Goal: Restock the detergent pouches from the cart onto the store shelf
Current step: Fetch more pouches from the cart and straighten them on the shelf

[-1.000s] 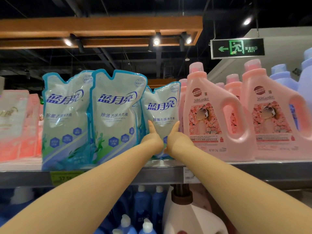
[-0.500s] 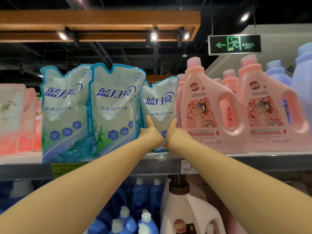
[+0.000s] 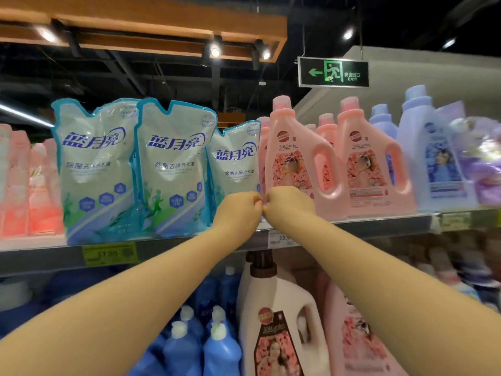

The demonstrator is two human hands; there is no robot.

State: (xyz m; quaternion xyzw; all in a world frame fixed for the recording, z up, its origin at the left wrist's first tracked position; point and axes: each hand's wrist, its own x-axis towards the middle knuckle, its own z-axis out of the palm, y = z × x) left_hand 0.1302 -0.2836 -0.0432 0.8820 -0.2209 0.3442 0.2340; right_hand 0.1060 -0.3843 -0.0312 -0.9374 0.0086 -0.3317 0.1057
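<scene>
My left hand [image 3: 238,210], right hand [image 3: 288,204] curled, knuckles meeting before small pouch [image 3: 234,164]; grasp unclear. Grey shelf [image 3: 379,223]; exit sign [image 3: 333,72] upper right.

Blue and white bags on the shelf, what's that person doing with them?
A person is stocking detergent pouches. The left hand and the right hand are curled side by side at the bottom of the small pouch. It stands upright on the shelf, between two bigger pouches and the pink detergent bottles. Whether the fingers actually grip it can't be seen from here.
</scene>
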